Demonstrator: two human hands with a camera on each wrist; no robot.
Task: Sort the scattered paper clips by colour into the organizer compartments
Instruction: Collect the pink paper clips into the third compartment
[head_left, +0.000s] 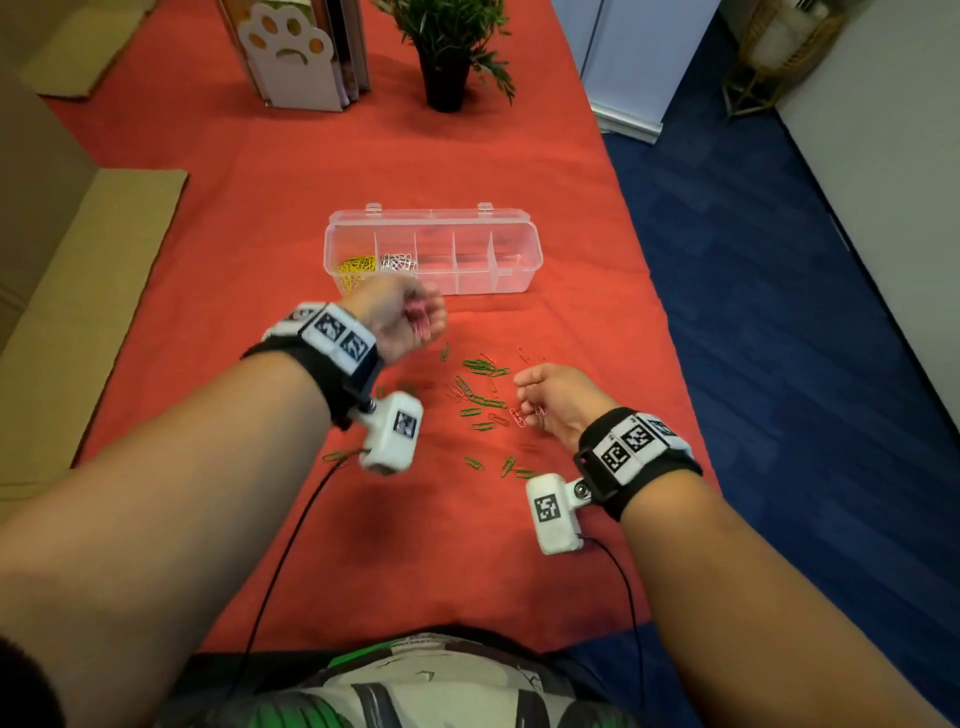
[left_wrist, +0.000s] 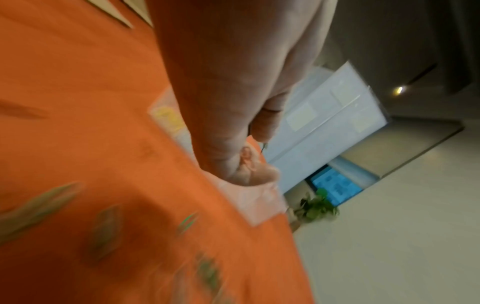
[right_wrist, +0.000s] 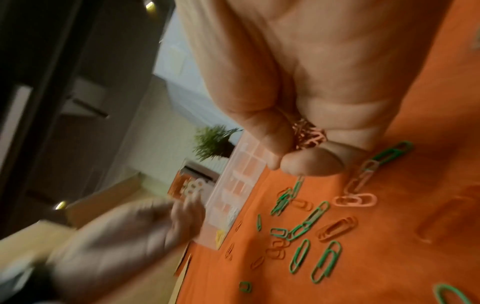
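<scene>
A clear organizer (head_left: 519, 244) lies on the red cloth, with yellow clips (head_left: 358, 265) in its leftmost compartment and white clips (head_left: 397, 261) in the one beside it. My left hand (head_left: 426, 322) hovers just in front of the organizer, its curled fingers gripping pink clips (head_left: 422, 325); the left wrist view is blurred. My right hand (head_left: 524, 400) sits low over the scattered pile, holding a bunch of pink clips (right_wrist: 309, 133) in its fist. Several green clips (head_left: 483, 384) and a few pink clips (head_left: 517, 415) lie loose between the hands.
A potted plant (head_left: 447, 52) and a paw-shaped bookend (head_left: 291, 57) with books stand at the back. Cardboard (head_left: 78, 260) lies along the left. The table's right edge drops to blue carpet (head_left: 779, 312). Thin black cables run from both wrist cameras.
</scene>
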